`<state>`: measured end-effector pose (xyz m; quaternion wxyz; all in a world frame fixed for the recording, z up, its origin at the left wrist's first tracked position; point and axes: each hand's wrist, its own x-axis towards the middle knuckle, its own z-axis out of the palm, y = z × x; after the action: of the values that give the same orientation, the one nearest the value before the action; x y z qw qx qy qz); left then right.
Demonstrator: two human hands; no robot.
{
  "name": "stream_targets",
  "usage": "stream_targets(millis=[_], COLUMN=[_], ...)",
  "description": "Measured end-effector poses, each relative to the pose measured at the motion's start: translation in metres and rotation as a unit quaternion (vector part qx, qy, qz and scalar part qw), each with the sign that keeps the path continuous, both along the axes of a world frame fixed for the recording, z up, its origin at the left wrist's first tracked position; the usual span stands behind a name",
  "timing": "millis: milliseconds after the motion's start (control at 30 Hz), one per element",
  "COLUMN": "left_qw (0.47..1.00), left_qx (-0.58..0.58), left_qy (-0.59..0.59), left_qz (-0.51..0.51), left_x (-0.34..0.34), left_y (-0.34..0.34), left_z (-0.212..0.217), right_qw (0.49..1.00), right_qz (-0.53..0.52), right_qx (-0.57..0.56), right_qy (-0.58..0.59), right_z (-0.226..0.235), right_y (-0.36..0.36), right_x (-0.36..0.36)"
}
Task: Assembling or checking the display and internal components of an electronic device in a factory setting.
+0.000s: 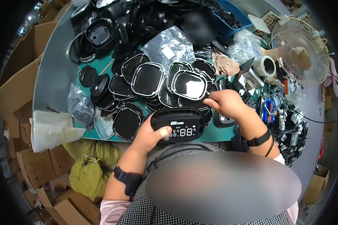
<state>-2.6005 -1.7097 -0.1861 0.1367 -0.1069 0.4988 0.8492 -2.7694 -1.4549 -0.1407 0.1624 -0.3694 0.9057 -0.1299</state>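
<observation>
- Clear plastic bag towards the table's near left corner.
- Left hand: fingers clamped on a black display panel's left end, thumb across its face.
- Black display panel: white symbols and digits, at the table's near edge.
- Right hand: fingers curled beside a white-rimmed frame; cannot tell whether gripping.
</observation>
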Motion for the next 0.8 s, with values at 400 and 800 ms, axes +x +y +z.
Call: stream_targets(millis=[400, 800], left_qw=[0.979, 0.987], left_qx=[-0.192, -0.154], left_qy=[-0.022, -0.053], left_qz=[-0.068, -0.003], left_x=[-0.017, -0.011], left_y=[0.018, 0.001], left_z=[-0.063, -0.073], right_qw=[0.982, 0.967], right_qz=[0.168, 0.106], right_qx=[-0.080, -0.209], right_qy=[-0.013, 0.099], right_z=[-0.080, -0.039], right_y=[-0.204, -0.176], right_x=[-0.018, -0.017])
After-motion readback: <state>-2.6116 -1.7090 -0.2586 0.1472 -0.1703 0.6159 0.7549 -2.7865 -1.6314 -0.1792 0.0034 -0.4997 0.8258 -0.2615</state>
